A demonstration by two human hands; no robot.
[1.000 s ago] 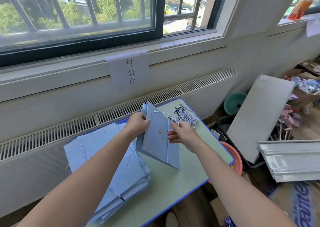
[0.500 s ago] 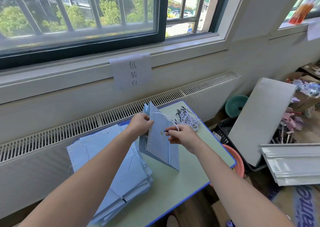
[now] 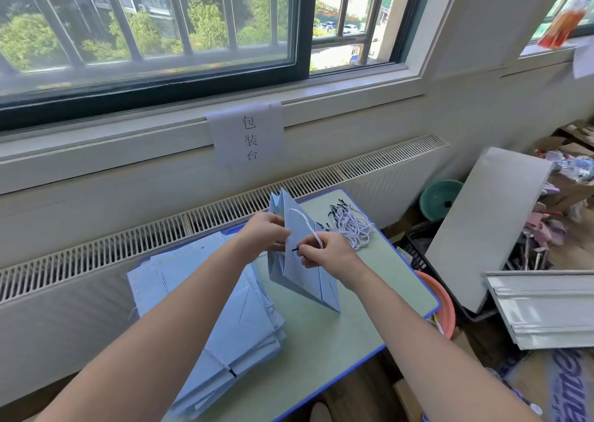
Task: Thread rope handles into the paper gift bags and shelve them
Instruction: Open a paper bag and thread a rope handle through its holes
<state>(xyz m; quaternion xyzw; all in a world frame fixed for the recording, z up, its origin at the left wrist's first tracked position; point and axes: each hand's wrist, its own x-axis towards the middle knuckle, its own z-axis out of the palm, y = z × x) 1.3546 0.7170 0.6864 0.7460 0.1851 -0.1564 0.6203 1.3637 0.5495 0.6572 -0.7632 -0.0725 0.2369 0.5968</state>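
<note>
Paper first: pale blue folded paper gift bag [image 3: 300, 261], held upright above the pale green blue-edged tabletop [image 3: 360, 318], bottom corner low near the surface. Probably light, stiff along creases, easily dented or torn at the punched holes. Best gripped near the top edge beside the hole, never mid-panel. Left hand [image 3: 265, 236] pinching the bag's upper edge, fingers curled round the paper. Right hand [image 3: 324, 254] close alongside, clamped on the dark plastic tip [image 3: 295, 249] of a white-and-blue twisted rope handle [image 3: 310, 228], tip aimed at the bag face. Rope looped up over the panel, other end apparently already seated, though not clear. Rope likely soft, limp, slightly slippery; only the rigid tip steerable, so best pinched right behind it.

Flat stack of matching blue paper bags [image 3: 212, 318] lying on the table's left part, several with rope already fitted. Loose bundle of spare twisted ropes [image 3: 352, 228] near the far right corner, well apart from the stack. Beyond the table, a long slatted radiator cover [image 3: 128, 248] under a wide barred window, with a white paper sign [image 3: 249, 135] taped to the sill. To the right, floor clutter: leaning grey board [image 3: 488, 225], green basin [image 3: 442, 196], orange basin [image 3: 440, 306] under the table edge. No shelf in view.
</note>
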